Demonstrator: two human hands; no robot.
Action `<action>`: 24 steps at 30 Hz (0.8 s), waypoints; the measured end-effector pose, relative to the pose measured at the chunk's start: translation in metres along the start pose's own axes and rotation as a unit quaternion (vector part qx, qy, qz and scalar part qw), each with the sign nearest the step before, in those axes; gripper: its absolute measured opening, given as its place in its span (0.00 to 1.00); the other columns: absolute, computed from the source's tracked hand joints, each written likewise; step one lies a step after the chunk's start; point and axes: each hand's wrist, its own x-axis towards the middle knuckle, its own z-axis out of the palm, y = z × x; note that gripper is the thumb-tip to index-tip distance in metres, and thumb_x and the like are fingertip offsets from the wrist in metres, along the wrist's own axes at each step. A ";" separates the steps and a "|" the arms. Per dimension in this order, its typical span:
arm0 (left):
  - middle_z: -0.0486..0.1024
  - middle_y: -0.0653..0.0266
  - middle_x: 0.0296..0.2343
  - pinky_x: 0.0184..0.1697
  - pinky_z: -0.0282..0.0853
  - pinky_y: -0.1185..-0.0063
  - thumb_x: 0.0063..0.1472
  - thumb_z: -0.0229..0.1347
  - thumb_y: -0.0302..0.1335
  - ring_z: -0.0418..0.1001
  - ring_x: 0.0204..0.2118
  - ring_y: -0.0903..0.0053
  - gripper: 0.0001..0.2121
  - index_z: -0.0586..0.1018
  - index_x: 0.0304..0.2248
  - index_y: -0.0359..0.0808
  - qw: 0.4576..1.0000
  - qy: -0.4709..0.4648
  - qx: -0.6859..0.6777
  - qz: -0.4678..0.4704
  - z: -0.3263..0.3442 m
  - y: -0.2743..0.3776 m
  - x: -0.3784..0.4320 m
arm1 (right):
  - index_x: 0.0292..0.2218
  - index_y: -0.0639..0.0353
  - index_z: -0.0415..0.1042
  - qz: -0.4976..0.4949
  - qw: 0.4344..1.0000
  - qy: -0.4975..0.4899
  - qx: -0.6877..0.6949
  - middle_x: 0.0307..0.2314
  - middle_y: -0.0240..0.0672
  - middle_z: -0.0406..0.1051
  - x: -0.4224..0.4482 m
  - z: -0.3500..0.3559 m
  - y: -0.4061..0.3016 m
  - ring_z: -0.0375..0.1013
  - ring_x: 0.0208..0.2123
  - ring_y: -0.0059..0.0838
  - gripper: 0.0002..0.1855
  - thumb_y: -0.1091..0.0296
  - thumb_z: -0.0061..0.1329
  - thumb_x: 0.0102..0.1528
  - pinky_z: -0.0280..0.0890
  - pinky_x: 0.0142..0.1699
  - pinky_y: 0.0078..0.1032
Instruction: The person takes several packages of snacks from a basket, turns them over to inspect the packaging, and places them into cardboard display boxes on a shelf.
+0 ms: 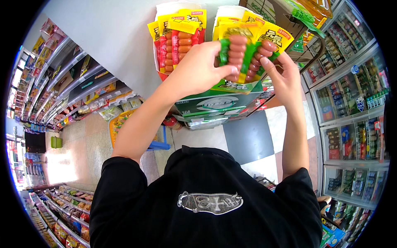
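My left hand (206,66) grips a yellow-and-green sausage packet (237,51), its thumb lying across the lower sausages; the packet's top is blurred. To the right, my right hand (283,71) has its thumb and fingers on a second yellow-and-green sausage packet (265,48), which leans to the right. Both packets are at the right open display box (228,12), where more yellow packets stand behind them. Beside it on the left, a second open box (166,7) holds upright yellow-and-red sausage packets (184,40). The lower parts of the held packets are partly hidden.
Green cartons (214,105) are stacked beneath the boxes. A wire rack (305,46) with oil bottles stands at the right, before glass-door coolers (350,83). Snack shelves (74,62) line the left. A blue stool (159,144) is below my left forearm. Another person's arm (324,200) shows at lower right.
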 end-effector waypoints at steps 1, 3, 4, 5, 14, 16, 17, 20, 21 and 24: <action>0.74 0.64 0.27 0.36 0.69 0.81 0.54 0.55 0.20 0.73 0.30 0.81 0.11 0.70 0.37 0.28 0.999 -0.015 0.045 -0.014 -0.001 0.004 -0.002 | 0.34 0.64 0.70 0.012 0.998 0.013 0.058 0.22 0.28 0.68 -0.002 0.003 -0.003 0.60 0.20 0.14 0.09 0.69 0.50 0.52 0.56 0.26 0.16; 0.74 0.61 0.23 0.29 0.66 0.80 0.50 0.58 0.23 0.72 0.24 0.81 0.09 0.72 0.28 0.26 0.995 -0.007 0.100 0.023 -0.001 0.007 -0.001 | 0.33 0.65 0.70 0.044 0.999 -0.022 0.011 0.19 0.28 0.68 -0.002 0.002 -0.001 0.60 0.19 0.14 0.09 0.68 0.50 0.52 0.56 0.24 0.17; 0.74 0.59 0.22 0.28 0.66 0.79 0.49 0.59 0.24 0.71 0.23 0.79 0.10 0.72 0.27 0.26 0.989 -0.009 0.149 0.007 -0.002 0.012 -0.003 | 0.32 0.66 0.70 0.061 0.997 -0.039 -0.012 0.17 0.28 0.67 -0.002 0.001 0.000 0.60 0.18 0.14 0.10 0.68 0.51 0.52 0.56 0.24 0.18; 0.73 0.58 0.21 0.27 0.65 0.78 0.47 0.60 0.25 0.71 0.22 0.77 0.10 0.72 0.25 0.26 0.981 -0.016 0.196 -0.004 -0.005 0.034 -0.005 | 0.31 0.67 0.70 0.064 0.998 -0.026 0.004 0.14 0.30 0.66 -0.002 0.001 -0.005 0.60 0.16 0.16 0.10 0.68 0.51 0.51 0.55 0.22 0.19; 0.71 0.54 0.15 0.23 0.65 0.75 0.41 0.63 0.31 0.71 0.18 0.67 0.16 0.74 0.21 0.24 0.958 0.045 0.284 -0.018 -0.007 0.022 -0.007 | 0.29 0.68 0.69 0.036 0.994 -0.043 -0.097 0.16 0.42 0.67 0.004 0.003 -0.013 0.64 0.16 0.33 0.13 0.65 0.53 0.48 0.58 0.23 0.27; 0.72 0.54 0.14 0.24 0.65 0.75 0.40 0.63 0.31 0.72 0.19 0.66 0.16 0.74 0.20 0.24 0.948 0.028 0.314 -0.034 -0.008 0.028 -0.005 | 0.28 0.69 0.69 0.039 0.992 -0.049 -0.113 0.16 0.44 0.67 0.003 0.004 -0.012 0.65 0.17 0.37 0.14 0.65 0.53 0.47 0.59 0.23 0.29; 0.72 0.53 0.14 0.24 0.66 0.75 0.40 0.63 0.31 0.73 0.19 0.66 0.16 0.74 0.20 0.24 0.943 0.021 0.329 -0.041 -0.008 0.030 -0.004 | 0.27 0.69 0.68 0.048 0.989 -0.055 -0.129 0.17 0.45 0.67 0.004 0.003 -0.014 0.65 0.18 0.39 0.14 0.65 0.53 0.48 0.59 0.24 0.31; 0.73 0.52 0.17 0.25 0.67 0.75 0.39 0.64 0.31 0.74 0.21 0.65 0.17 0.73 0.22 0.24 0.947 0.048 0.318 -0.016 -0.004 0.017 -0.006 | 0.24 0.69 0.67 -0.012 0.973 -0.042 -0.226 0.18 0.48 0.67 0.003 0.008 -0.017 0.67 0.21 0.46 0.14 0.64 0.52 0.48 0.61 0.26 0.34; 0.74 0.52 0.18 0.26 0.67 0.75 0.39 0.64 0.31 0.74 0.22 0.65 0.17 0.73 0.24 0.25 0.952 0.064 0.300 -0.004 -0.002 0.016 -0.006 | 0.23 0.69 0.67 -0.046 0.962 -0.032 -0.266 0.18 0.49 0.67 0.002 0.010 -0.019 0.67 0.22 0.48 0.15 0.64 0.52 0.48 0.61 0.27 0.36; 0.75 0.53 0.20 0.27 0.68 0.76 0.41 0.64 0.32 0.74 0.23 0.66 0.20 0.73 0.29 0.25 0.963 0.093 0.251 0.014 0.001 0.019 -0.006 | 0.23 0.69 0.67 0.037 0.967 -0.067 -0.242 0.19 0.51 0.67 0.004 0.008 -0.025 0.67 0.25 0.51 0.14 0.64 0.51 0.48 0.61 0.30 0.38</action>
